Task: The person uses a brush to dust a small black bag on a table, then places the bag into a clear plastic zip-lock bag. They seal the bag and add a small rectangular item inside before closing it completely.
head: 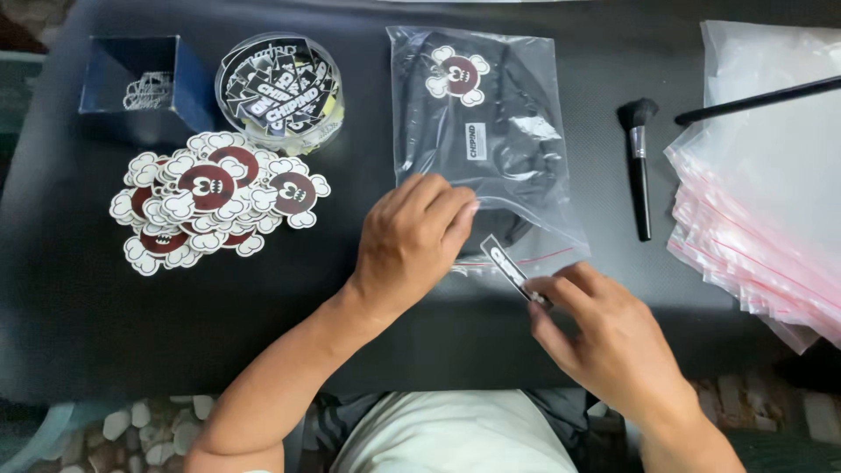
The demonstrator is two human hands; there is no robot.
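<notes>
Your dark surface [105, 298] carries everything within arm's reach, laid out so each supply has its own patch. On your right sits the stack of clear bags [762, 201] with red seal strips, fanned so one edge can be picked at a time; a thin black rod [758, 101] lies across its top.

In the middle, straight ahead of you, lies the filled bag [482, 131] with a folded black garment inside, its open end turned toward you, seemingly so that things can slide in. Your left hand [416, 241] rests flat on that near end, fingers together and curled down, apparently pinning the plastic so it does not shift.

To the left, the pile of round red-and-white stickers [210, 197] spreads loosely, easy to lift one off. Behind it stand a clear round tub [280, 92] of black-and-white stickers and a blue box [144, 88] with small clips inside.

Your right hand [604, 337] pinches a narrow black sticker [512, 270] between thumb and fingertips, held angled right at the bag's mouth.

A black brush [639, 166] lies between the filled bag and the stack.
</notes>
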